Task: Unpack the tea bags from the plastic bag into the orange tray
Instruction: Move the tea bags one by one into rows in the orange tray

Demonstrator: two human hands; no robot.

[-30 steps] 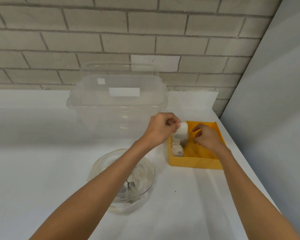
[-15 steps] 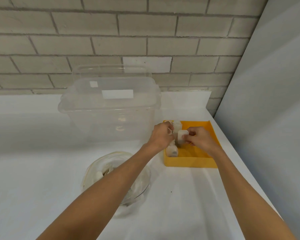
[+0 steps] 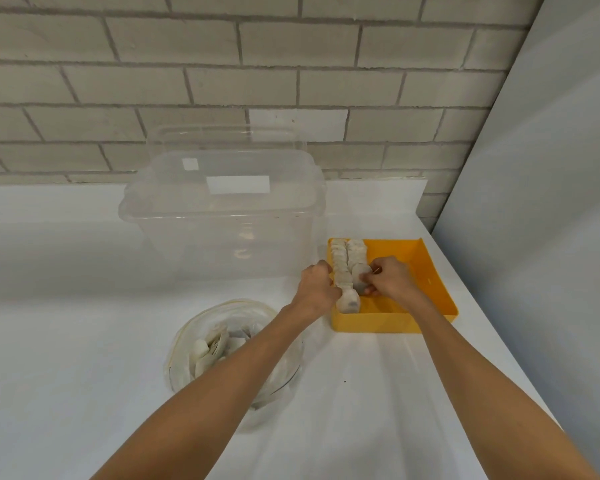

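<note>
The orange tray sits on the white counter at the right. Two rows of white tea bags stand along its left side. My right hand pinches one tea bag at the near end of the second row. My left hand is curled into a fist against the tray's left wall, beside the first row; its fingertips are hidden. The clear plastic bag lies open on the counter under my left forearm, with several tea bags inside.
A large clear plastic bin with its lid stands behind the bag, just left of the tray. A brick wall runs along the back, and a grey panel closes off the right side. The counter edge runs diagonally at the right.
The tea bag passed from my left hand to my right hand, which lowered it into the second row. My left hand moved down to the tray's left wall.
</note>
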